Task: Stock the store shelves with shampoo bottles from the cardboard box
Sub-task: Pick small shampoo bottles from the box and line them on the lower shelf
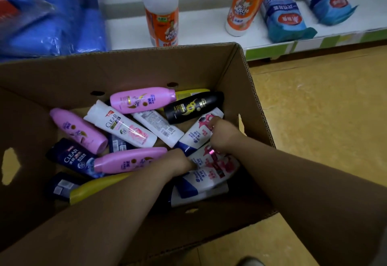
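Reaching into the cardboard box (146, 66), the right hand (222, 131) curls its fingers round a white flowered shampoo bottle (194, 135) at the box's 3 o'clock side. Toward 5 o'clock the left hand (182, 161) touches a second white bottle (211, 173); whether it grips, I cannot tell. The shelf (199, 28) lies at 12 o'clock.

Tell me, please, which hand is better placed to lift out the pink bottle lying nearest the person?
Left, I think. The left hand sits right at the end of that pink bottle, whereas the right hand is further right, on a white bottle.
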Motion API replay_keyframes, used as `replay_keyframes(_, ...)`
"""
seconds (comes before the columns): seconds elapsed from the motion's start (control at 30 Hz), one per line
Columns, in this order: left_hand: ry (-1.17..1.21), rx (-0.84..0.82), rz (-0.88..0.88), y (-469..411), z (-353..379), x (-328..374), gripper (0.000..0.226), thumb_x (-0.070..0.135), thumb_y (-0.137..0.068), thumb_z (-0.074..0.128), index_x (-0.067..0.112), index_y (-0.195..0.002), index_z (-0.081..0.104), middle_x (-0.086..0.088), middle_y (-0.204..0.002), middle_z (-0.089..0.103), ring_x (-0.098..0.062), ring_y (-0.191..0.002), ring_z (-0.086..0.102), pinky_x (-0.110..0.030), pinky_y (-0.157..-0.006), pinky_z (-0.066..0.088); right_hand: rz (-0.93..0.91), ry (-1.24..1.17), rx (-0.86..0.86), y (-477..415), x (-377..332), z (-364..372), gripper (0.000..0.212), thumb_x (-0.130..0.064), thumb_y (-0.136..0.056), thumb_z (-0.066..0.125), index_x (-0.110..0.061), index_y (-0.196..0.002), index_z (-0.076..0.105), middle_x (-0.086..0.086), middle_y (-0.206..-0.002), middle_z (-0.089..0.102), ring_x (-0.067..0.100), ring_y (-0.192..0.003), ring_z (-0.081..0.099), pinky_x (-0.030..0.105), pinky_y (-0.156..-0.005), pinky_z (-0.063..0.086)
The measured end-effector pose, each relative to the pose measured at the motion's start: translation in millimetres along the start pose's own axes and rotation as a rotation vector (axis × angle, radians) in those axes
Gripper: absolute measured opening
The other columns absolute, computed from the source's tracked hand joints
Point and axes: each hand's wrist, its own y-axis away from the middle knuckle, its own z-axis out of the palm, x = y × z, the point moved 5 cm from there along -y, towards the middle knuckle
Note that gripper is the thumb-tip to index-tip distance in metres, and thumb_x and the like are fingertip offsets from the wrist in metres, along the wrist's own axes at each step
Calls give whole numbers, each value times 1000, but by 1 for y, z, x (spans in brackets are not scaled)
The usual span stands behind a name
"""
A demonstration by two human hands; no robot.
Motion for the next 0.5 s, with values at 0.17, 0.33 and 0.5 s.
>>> replay_keyframes(0.17, 10, 37, 4, -2, 5, -8, 44, 22, -83, 69, 13, -124, 54, -8, -118, 63, -22, -104, 61, -36, -96, 48, -38, 57, -93, 7, -5, 14, 36, -3, -92, 46, -4, -128, 47, 18, -125, 54, 30, -114, 53, 33, -90, 47)
replay_keyframes(0.33, -140, 121, 57, -4, 4, -13, 36, 27, -84, 68, 11, -114, 57, -3, -105, 64, -18, -93, 61, -31, -80, 50, -101, 107, -101, 2, -18, 17, 42, 0, -91, 45, -4, -133, 43, 19, -126, 55, 30, -116, 54, 33, -93, 46)
replay_keyframes(0.5, -91, 187, 126, 2, 0, -14, 32, 27, -86, 65, 12, -111, 53, -2, -97, 60, -16, -83, 56, -25, -66, 43, -108, 156, -108, 0, -22, 20, 46, 2, -89, 46, -10, -133, 43, 15, -131, 52, 31, -119, 51, 43, -101, 44)
